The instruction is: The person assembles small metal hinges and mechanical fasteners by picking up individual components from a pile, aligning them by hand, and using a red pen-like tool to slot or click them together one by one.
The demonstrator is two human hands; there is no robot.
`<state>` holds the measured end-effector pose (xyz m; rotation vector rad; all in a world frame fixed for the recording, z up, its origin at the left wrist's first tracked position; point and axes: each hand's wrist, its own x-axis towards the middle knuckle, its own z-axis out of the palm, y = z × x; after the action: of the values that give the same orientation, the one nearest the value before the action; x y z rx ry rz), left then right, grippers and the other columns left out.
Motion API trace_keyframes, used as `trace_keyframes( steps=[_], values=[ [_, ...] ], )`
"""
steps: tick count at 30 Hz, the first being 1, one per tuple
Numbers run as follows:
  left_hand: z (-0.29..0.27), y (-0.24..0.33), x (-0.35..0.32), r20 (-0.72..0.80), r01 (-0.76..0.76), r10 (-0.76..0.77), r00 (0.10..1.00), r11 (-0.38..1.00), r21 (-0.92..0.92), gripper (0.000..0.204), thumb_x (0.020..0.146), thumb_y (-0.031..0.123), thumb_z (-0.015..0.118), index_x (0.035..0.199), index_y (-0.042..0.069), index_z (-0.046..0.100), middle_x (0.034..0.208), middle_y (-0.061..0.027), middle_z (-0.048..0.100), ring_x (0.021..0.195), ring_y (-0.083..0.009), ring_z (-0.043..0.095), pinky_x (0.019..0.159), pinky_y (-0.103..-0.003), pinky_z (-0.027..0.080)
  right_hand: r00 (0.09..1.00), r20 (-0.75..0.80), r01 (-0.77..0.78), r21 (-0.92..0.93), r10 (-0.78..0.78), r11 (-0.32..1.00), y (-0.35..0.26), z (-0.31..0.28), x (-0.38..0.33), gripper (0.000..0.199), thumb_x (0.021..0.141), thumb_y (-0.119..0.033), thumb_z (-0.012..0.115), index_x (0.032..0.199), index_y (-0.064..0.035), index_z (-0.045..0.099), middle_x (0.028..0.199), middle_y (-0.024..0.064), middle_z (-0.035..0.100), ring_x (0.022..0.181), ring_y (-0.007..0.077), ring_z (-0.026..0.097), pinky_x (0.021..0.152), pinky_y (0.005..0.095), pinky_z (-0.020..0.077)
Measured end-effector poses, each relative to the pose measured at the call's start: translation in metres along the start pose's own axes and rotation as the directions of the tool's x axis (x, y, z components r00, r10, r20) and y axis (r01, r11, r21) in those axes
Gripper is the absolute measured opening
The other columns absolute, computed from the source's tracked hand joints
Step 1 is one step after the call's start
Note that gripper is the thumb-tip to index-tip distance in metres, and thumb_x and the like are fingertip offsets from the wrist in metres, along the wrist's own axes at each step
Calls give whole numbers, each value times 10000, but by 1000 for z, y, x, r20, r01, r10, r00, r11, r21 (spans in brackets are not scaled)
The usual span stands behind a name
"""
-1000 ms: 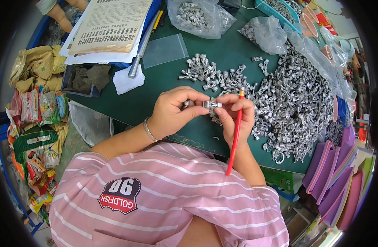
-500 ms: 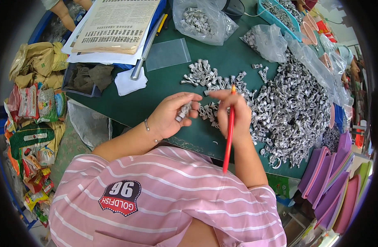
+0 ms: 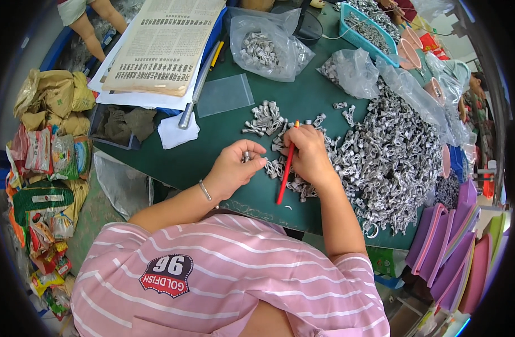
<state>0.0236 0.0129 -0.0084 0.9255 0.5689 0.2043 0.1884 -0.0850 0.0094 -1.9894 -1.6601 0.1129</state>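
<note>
My left hand [image 3: 235, 169] is curled in front of the pile, fingers closed on a small silver-grey metal looped piece [image 3: 246, 156] that shows only partly between thumb and fingers. To its right, my right hand [image 3: 309, 153] grips a slim red stick-like tool [image 3: 286, 171] with a yellowish-orange upper end, slanting down toward the table's near edge. The fingertips of that hand reach down at the loose looped pieces [image 3: 267, 119]; whether they also pinch one is hidden. More of these pieces form a large heap [image 3: 386, 163] at the right.
Behind are clear bags of looped pieces [image 3: 261, 51], a turquoise basket [image 3: 363, 39] and a flat clear bag [image 3: 226, 95]. At the left lie printed sheets [image 3: 159, 48], a metal rod tool [image 3: 199, 78] and a bin with dark cloth [image 3: 122, 124]. Purple trays [image 3: 440, 247] stand lower right.
My right hand has moved slightly left and lowered onto the loose pieces, swinging the red tool's lower end up and left. My left hand's fingers have drawn closer together. The whole view has shifted slightly.
</note>
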Motion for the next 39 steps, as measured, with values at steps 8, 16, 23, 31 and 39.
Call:
trace_keyframes(
  steps=[8, 16, 23, 31, 39],
  values=[
    [6, 2, -3, -5, -138, 141, 990, 973, 184, 227, 772, 41, 643, 973, -4, 550, 792, 4, 541, 605, -11, 447, 475, -141, 332, 969, 154, -225, 874, 192, 431, -17, 6, -20, 230, 775, 75, 568, 777, -64, 384, 842, 76, 548, 743, 103, 497, 626, 219, 418],
    [8, 11, -12, 314, -666, 595, 740, 582, 467, 215, 759, -6, 631, 970, -2, 591, 785, -34, 556, 680, -88, 503, 596, -210, 396, 960, -38, 15, 996, 276, 82, -20, 25, -35, 303, 724, 99, 624, 795, -69, 382, 925, 151, 569, 737, 145, 568, 635, 230, 489],
    [8, 6, -15, 103, -137, 139, 985, 990, -26, 219, 850, 74, 550, 1049, -13, 574, 776, -39, 595, 521, -36, 454, 442, -160, 342, 914, -386, 251, 778, 122, 576, -37, 9, -33, 382, 675, 61, 702, 786, -64, 358, 930, 165, 571, 694, 120, 548, 601, 233, 482],
    [8, 5, -15, 164, -5, 41, 986, 976, -217, 227, 872, 79, 518, 1067, -34, 547, 769, -81, 594, 496, -51, 455, 409, -170, 341, 890, -446, 290, 718, 98, 632, -44, 7, -32, 319, 725, 51, 660, 753, -48, 358, 898, 195, 599, 642, 134, 564, 555, 240, 479],
    [9, 9, -18, 120, -61, 84, 989, 981, -183, 180, 842, 48, 553, 1003, -34, 554, 773, -103, 600, 491, -56, 450, 413, -174, 338, 982, -141, -141, -131, 122, 981, -11, 13, -20, 237, 588, -73, 693, 696, -69, 482, 640, 77, 532, 679, 280, 511, 582, 400, 351]
  ],
)
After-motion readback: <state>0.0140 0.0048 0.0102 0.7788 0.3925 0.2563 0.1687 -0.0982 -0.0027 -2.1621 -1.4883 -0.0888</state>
